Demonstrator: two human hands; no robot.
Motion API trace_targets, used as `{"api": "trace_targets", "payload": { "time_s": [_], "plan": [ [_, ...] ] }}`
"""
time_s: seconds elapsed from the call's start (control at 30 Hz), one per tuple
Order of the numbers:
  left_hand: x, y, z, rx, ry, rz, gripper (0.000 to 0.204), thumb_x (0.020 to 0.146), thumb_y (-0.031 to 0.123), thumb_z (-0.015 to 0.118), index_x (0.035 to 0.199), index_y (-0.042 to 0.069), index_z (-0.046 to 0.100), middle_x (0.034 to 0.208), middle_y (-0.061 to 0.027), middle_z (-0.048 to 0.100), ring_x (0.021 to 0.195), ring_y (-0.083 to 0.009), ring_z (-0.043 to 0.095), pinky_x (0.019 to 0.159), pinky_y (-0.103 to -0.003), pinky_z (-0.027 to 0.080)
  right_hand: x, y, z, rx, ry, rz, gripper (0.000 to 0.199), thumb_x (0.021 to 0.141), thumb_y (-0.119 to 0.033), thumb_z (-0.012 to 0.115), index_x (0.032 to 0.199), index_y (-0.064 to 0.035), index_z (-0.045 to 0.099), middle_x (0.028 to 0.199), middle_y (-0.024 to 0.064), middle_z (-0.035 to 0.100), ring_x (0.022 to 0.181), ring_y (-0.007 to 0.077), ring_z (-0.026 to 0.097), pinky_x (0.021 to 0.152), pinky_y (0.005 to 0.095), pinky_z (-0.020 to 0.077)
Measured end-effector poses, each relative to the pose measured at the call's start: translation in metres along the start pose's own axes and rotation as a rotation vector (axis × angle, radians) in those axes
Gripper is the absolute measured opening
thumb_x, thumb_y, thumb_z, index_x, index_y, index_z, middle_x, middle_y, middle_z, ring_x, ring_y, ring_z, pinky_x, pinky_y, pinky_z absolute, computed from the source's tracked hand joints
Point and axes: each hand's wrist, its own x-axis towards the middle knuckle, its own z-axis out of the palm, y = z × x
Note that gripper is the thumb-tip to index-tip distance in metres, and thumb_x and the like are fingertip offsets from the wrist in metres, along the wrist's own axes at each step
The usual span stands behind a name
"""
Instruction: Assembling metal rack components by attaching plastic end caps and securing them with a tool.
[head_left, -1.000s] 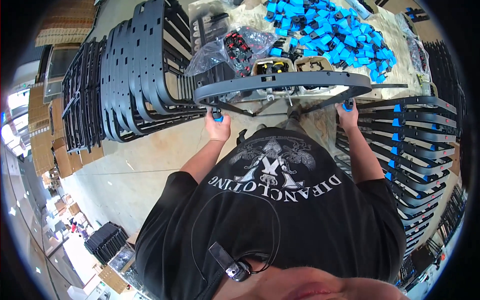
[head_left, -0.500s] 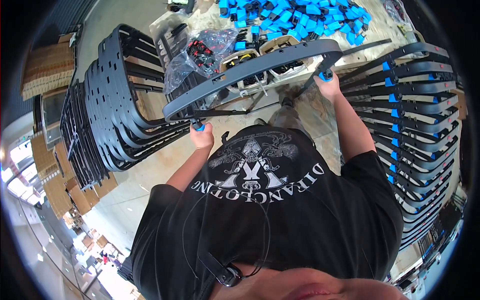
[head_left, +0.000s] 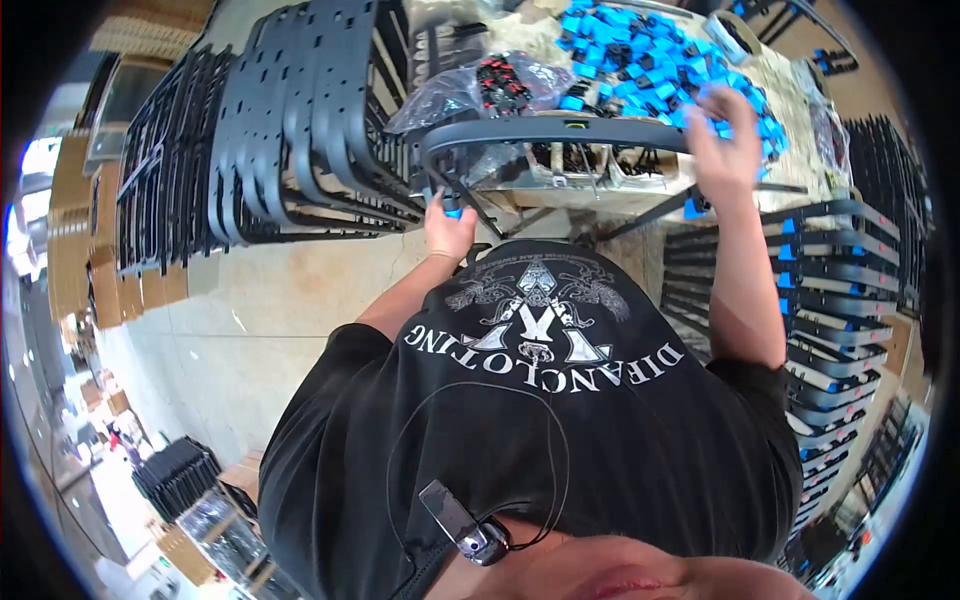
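Note:
A dark grey curved metal frame (head_left: 590, 130) spans crosswise in front of me, with its legs angled down toward me. My left hand (head_left: 449, 234) is closed round its left leg, at a blue plastic piece (head_left: 452, 209) there. My right hand (head_left: 726, 150) is off the frame, raised above its right end, fingers apart though smeared by motion. Nothing shows in it. Beyond it lies a heap of blue and black plastic pieces (head_left: 630, 60) on the worktable (head_left: 510, 30). Another blue piece (head_left: 695, 207) shows near the frame's right leg; my right hand and forearm partly hide that area.
Stacked grey frames (head_left: 290, 120) stand at the left, folded black frames (head_left: 175, 150) beside them. To my right is a tall stack of frames with blue pieces (head_left: 835, 270). A plastic bag with red and black parts (head_left: 503, 85) and open boxes (head_left: 640, 163) are at the table.
My right hand has let go of the frame's right leg and moved up toward the blue heap. The left hand keeps its hold. My view has turned, shifting the frame and table.

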Motion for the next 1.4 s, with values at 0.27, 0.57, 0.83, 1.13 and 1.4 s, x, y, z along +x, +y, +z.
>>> {"api": "trace_targets", "payload": {
  "time_s": [0.27,0.57,0.83,1.13,1.4],
  "plan": [
    [-0.007,0.038,-0.029,-0.744,-0.373,-0.395,0.034,0.099,0.039,0.061,0.093,0.006,0.059,0.076,-0.004,0.061,0.065,-0.0159,0.06,0.055,-0.031,0.049,0.021,-0.09,0.115,-0.507,-1.007,-0.249,0.063,0.093,-0.066,0.052,0.104,-0.0055,0.069,0.084,0.0181,0.07,0.086,0.0383,0.068,0.077,0.0491,0.0539],
    [-0.005,0.016,-0.026,-1.258,-0.567,-0.518,0.041,0.101,0.051,0.054,0.1,0.01,0.056,0.071,0.0013,0.047,0.052,-0.0091,0.035,0.048,-0.025,0.028,0.023,-0.088,0.126,-0.489,-1.03,-0.217,0.059,0.092,-0.063,0.058,0.105,-0.006,0.07,0.085,0.0177,0.07,0.084,0.0379,0.068,0.075,0.047,0.0526],
    [0.009,0.078,-0.053,-0.979,-0.475,-0.951,0.044,0.099,0.051,0.059,0.089,0.009,0.05,0.064,0.0033,0.045,0.044,-0.0066,0.033,0.04,-0.022,0.024,0.031,-0.083,0.127,-0.496,-1.005,-0.183,0.061,0.089,-0.063,0.06,0.109,-0.006,0.07,0.093,0.0184,0.071,0.09,0.0376,0.068,0.079,0.0464,0.0528],
    [0.003,0.072,-0.039,-0.544,-0.408,-0.815,0.03,0.088,0.034,0.076,0.088,0.011,0.057,0.058,0.0051,0.044,0.045,-0.0076,0.037,0.042,-0.027,0.028,0.023,-0.081,0.128,-0.531,-0.999,-0.22,0.069,0.088,-0.07,0.056,0.108,-0.0058,0.068,0.091,0.0163,0.071,0.089,0.0368,0.068,0.076,0.0475,0.0546],
    [-0.011,0.022,0.001,-0.196,0.163,-0.09,0.047,0.084,0.026,0.071,0.121,0.0,0.058,0.093,-0.0241,0.07,0.087,-0.039,0.071,0.079,-0.046,0.055,0.028,-0.084,0.14,-0.517,-0.959,-0.311,0.061,0.087,-0.064,0.063,0.107,-0.0074,0.069,0.079,0.0164,0.07,0.078,0.0373,0.068,0.069,0.0475,0.0541]
  ]
}}
